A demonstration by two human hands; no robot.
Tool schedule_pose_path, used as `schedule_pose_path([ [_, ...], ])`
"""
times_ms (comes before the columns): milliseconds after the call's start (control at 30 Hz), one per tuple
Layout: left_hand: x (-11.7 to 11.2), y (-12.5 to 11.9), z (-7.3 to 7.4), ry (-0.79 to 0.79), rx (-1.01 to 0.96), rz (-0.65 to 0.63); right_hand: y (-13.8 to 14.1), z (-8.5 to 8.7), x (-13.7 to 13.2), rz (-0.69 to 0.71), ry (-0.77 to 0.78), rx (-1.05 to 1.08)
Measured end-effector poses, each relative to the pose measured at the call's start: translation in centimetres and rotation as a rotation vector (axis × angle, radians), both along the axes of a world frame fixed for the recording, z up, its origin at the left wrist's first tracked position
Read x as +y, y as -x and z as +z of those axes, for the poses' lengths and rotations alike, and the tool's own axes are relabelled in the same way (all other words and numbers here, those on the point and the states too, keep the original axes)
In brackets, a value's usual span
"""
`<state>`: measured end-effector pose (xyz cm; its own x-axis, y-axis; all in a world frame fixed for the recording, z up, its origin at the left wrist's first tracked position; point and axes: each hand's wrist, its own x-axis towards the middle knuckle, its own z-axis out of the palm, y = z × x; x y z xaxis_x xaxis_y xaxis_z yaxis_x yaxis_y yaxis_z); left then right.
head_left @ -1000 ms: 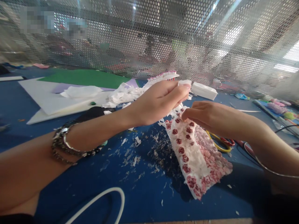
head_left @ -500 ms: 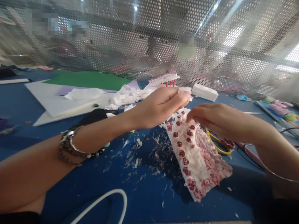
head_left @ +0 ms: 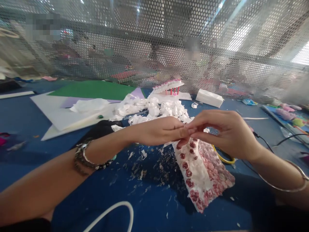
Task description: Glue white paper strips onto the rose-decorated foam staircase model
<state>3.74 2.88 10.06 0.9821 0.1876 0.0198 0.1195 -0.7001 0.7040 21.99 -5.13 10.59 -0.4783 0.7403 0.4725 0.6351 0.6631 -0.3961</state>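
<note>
My left hand (head_left: 166,131) reaches in from the left, its fingers closed and pointing right. My right hand (head_left: 223,132) meets it, thumb and fingers pinched against the left fingertips. What they pinch is hidden. Just below the joined fingertips lies a panel covered with paper rosettes (head_left: 188,173). Dark red rosettes line its left side, pink ones crowd its right side, and white paper (head_left: 201,170) covers the middle. The hands hide the panel's upper end.
Crumpled white tissue paper (head_left: 169,109) is heaped behind my hands. Beyond it stands a small model with pink posts (head_left: 172,91), beside a white box (head_left: 209,98). Green card (head_left: 96,88) lies back left, and a white cable (head_left: 120,203) loops in front. Perforated metal (head_left: 145,54) rises behind.
My right hand has lifted off the panel and met my left fingertips. The left hand has come lower in view, and the white paper it held no longer shows.
</note>
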Motion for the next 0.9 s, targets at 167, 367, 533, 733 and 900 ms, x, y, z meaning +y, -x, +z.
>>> schedule_pose_path([
  [167, 0.7, 0.6, 0.8, -0.16, -0.033, 0.106, -0.9, -0.5, 0.4, -0.083, 0.058, -0.059],
  [367, 1.9, 1.0, 0.9, -0.432, -0.012, 0.327, -1.0, -1.8, 1.9, -0.125, 0.072, -0.257],
  [533, 1.8, 1.0, 0.7, -0.497, 0.002, 0.323, -0.4, -2.5, 2.5, -0.109, 0.047, -0.271],
  [733, 1.2, 0.9, 0.9, -0.555, 0.034, 0.263, -1.1, -2.8, 2.5, -0.061, 0.046, -0.265],
  [900, 1.0, 0.6, 0.7, -0.552, 0.04, 0.188, -1.6, -2.2, 1.7, 0.01, 0.062, -0.372],
])
